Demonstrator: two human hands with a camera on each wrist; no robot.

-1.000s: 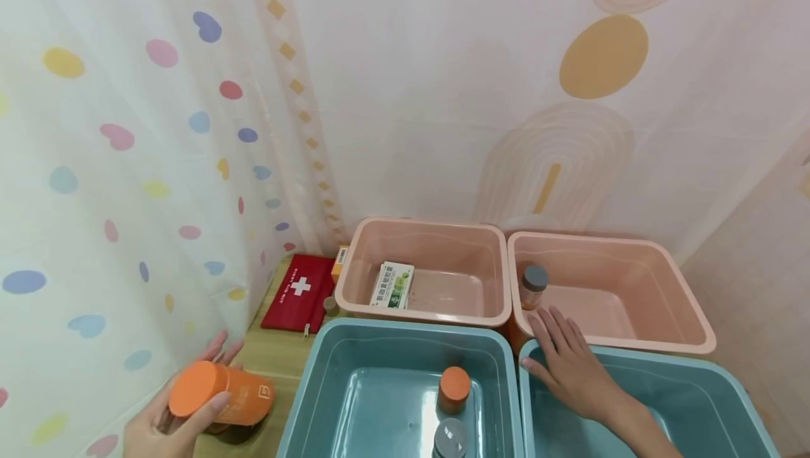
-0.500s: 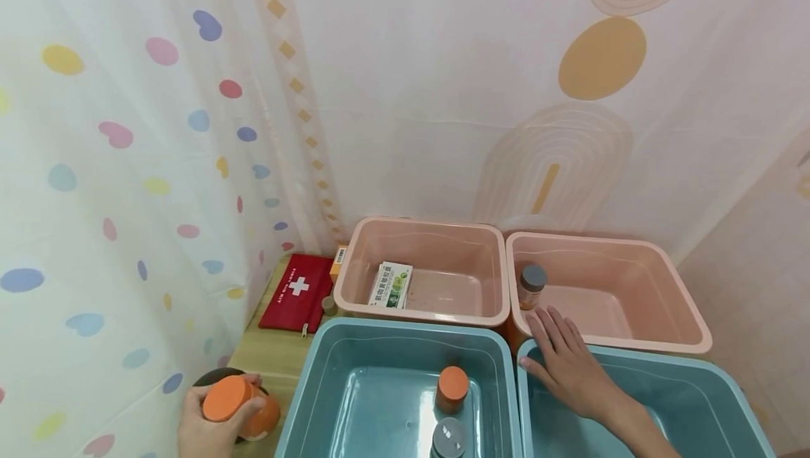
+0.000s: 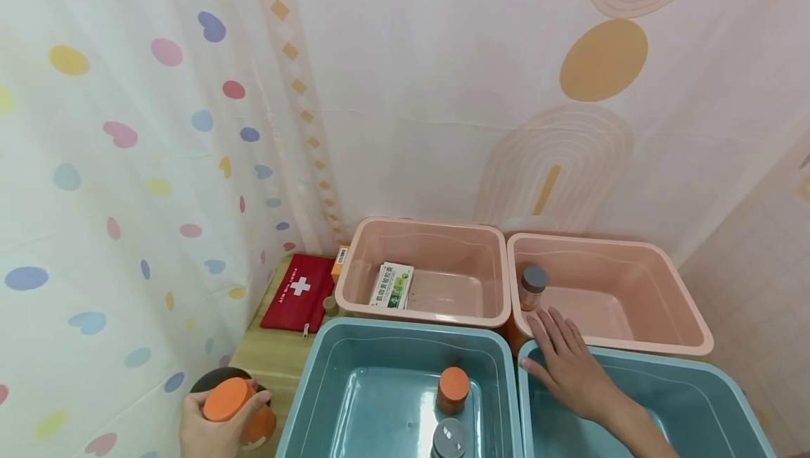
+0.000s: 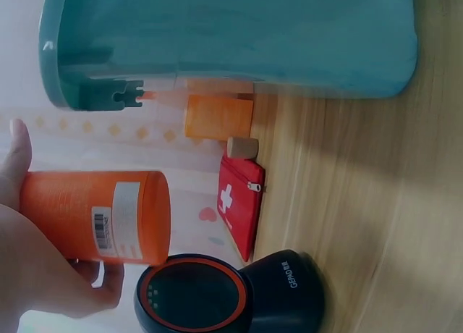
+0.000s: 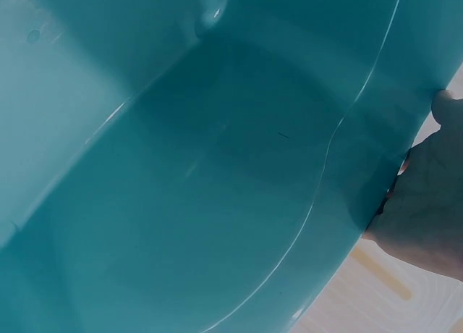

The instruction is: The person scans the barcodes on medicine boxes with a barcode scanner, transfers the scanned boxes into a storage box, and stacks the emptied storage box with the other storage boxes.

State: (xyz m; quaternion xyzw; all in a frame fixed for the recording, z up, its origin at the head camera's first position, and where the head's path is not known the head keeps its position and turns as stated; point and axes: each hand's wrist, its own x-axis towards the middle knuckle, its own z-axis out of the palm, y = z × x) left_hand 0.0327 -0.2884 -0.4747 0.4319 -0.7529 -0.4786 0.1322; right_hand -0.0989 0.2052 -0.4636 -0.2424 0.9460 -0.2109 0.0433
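My left hand [image 3: 205,430] grips an orange bottle [image 4: 101,213] with an orange cap [image 3: 226,399], thumb on one side and fingers on the other. Its base, with a white barcode label just above, faces the round, orange-ringed face of a black scanner-like device [image 4: 192,293] on the table. In the left wrist view the two overlap slightly at the edge; I cannot tell whether they touch. My right hand [image 3: 572,380] rests with extended fingers across the rim of the right blue bin [image 3: 683,363], fingertips at the pink bin behind. Nothing is held in it.
In the left blue bin [image 3: 297,402] stand an orange-capped bottle [image 3: 453,389] and a grey-capped one [image 3: 449,438]. Behind, one pink bin [image 3: 506,289] holds a medicine box [image 3: 392,285], the other a grey-capped jar [image 3: 533,286]. A red first aid pouch [image 3: 297,293] lies left.
The left hand has carried the orange bottle rightward to the black device and turned its base away from me. Over the last half second it barely moves. The right hand stays put.
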